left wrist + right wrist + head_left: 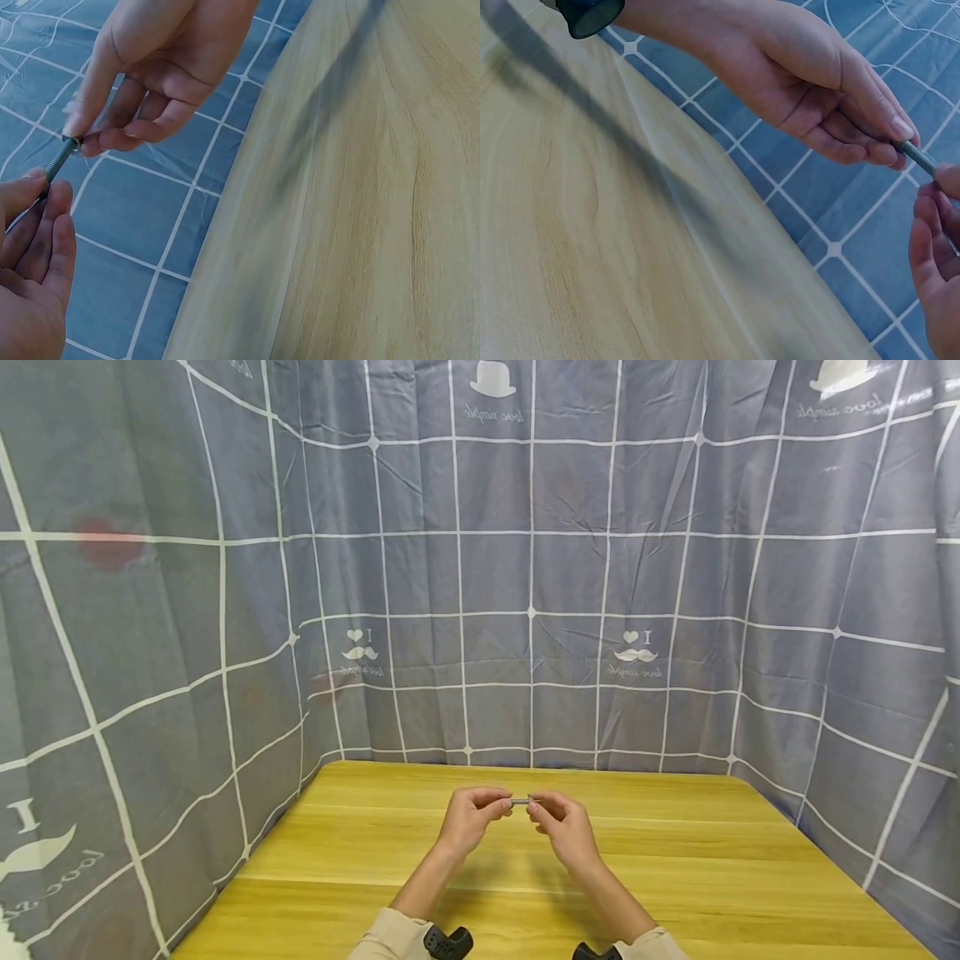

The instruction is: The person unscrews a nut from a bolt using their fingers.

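Above the table, both hands meet at a thin threaded metal bolt (520, 802). The left hand (467, 820) pinches one end of the bolt between thumb and fingers, and those fingertips hide that end. At the other end, the right hand (567, 828) pinches a small ring-shaped piece (71, 140) with thumb and index finger. Whether this piece is a nut or a washer, I cannot tell. The bolt's bare thread shows between the hands in the left wrist view. The right hand's remaining fingers are loosely bent.
Below the hands lies a yellow wood-grain table (712, 860). Grey curtains (570, 568) with white grid lines hang behind it and along both sides. Each wrist wears a black device (448, 942) beside a light sleeve (393, 937).
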Demonstrator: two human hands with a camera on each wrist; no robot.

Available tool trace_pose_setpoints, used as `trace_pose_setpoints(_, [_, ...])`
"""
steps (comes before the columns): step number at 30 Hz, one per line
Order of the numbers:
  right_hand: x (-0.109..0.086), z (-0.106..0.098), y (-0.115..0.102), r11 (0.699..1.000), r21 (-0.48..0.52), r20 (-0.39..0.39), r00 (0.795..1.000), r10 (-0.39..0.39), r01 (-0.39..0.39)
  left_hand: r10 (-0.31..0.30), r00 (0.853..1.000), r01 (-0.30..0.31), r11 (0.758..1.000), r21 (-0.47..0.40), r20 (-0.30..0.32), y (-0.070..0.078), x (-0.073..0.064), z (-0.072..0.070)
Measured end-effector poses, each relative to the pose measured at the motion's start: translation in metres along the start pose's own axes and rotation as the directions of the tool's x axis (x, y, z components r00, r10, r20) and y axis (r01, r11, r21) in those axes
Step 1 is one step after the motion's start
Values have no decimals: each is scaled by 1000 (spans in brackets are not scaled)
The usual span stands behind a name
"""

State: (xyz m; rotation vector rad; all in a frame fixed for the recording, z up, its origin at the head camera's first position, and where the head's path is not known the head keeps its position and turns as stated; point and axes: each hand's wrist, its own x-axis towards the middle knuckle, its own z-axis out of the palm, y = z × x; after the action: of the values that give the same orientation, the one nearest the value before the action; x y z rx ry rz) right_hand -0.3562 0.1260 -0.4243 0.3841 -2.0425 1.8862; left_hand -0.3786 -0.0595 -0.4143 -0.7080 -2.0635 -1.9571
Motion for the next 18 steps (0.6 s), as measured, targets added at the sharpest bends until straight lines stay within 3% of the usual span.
trace_pose_setpoints(8, [-1,0,-1,1000,-24,6,1000,19,-19,8,1000,-8,1000,8,-1,-2,1,0])
trace_pose_setpoints(15, [-2,-1,-1,1000,-15,0,1000,-24,24,22,1000,-22,1000,0,5,0,0,-1])
trace_pose_setpoints(18, [-2,-1,-1,1000,-19,-15,1000,6,-6,35,999,-35,999,-1,15,0,-2,-1])
